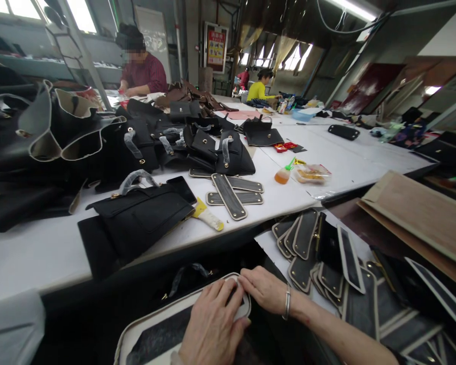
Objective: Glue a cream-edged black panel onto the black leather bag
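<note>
The left hand (213, 324) lies palm down at the near edge, fingers spread and pointing far-right. The right hand (264, 290) reaches in from the right, fingertips meeting the left's, a bracelet on its wrist.

Both hands, left hand (213, 327) and right hand (264, 290), press a bag panel (163, 332)

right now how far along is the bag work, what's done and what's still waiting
Done-looking: assembled black bags piled across the white table. In hand: the left hand and right hand press the rounded end of a pale-edged black panel. Waiting: loose oval base pieces on the table and a heap of edged panels to the right.
</note>
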The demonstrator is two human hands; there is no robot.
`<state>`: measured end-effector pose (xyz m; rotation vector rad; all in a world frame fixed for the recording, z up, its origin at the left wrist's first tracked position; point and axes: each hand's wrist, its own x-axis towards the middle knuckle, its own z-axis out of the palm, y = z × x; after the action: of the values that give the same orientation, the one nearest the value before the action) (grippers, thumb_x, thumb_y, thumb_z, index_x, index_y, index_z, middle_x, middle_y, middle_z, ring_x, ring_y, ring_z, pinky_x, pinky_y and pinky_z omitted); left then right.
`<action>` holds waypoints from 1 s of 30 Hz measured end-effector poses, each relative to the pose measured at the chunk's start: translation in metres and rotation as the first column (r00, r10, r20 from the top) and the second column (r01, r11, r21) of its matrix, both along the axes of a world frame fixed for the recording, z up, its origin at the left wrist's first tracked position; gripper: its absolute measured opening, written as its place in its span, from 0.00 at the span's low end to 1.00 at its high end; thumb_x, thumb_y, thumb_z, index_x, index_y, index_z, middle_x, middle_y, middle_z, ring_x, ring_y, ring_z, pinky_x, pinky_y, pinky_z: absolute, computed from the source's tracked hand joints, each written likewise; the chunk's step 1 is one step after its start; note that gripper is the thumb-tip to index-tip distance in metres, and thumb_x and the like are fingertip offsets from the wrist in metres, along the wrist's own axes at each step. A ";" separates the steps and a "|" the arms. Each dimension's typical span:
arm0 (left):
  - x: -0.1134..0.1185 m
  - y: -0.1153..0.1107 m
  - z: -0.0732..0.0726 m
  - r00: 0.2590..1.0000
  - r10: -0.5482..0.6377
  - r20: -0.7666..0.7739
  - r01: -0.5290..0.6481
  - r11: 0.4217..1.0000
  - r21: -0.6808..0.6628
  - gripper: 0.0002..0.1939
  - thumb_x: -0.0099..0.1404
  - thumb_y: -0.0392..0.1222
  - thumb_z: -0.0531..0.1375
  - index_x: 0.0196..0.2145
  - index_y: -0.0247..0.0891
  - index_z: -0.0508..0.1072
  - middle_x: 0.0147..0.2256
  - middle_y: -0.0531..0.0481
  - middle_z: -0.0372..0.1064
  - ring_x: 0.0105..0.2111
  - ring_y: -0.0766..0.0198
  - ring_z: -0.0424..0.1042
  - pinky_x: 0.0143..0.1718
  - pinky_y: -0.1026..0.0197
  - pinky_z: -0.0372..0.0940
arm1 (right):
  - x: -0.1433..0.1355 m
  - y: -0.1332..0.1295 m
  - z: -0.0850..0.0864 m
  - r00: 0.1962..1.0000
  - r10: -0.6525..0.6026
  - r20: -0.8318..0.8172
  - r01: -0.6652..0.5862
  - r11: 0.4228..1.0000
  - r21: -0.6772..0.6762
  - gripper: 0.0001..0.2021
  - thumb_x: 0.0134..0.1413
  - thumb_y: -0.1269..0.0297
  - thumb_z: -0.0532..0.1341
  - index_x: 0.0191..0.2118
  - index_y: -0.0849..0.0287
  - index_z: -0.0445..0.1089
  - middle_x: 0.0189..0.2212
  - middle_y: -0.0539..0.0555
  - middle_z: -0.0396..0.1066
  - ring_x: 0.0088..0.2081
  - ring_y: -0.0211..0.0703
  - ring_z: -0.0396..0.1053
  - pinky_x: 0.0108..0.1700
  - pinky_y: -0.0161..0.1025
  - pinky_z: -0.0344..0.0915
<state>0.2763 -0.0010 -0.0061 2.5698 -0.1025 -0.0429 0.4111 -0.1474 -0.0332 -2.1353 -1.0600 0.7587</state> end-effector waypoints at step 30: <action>0.007 0.002 0.005 0.991 -0.136 0.021 0.128 0.970 0.206 0.20 0.63 0.28 0.52 0.52 0.41 0.65 0.51 0.46 0.66 0.46 0.55 0.66 0.45 0.53 0.65 | -0.089 -0.016 -0.032 0.680 -0.507 -0.531 0.562 0.824 -0.067 0.32 0.51 0.28 0.44 0.22 0.56 0.57 0.11 0.44 0.53 0.11 0.31 0.51 0.14 0.31 0.47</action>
<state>0.2832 0.0005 -0.0011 2.7657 -0.2967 -0.0621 0.3220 -0.1629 -0.0657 -1.8292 -0.1436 0.8927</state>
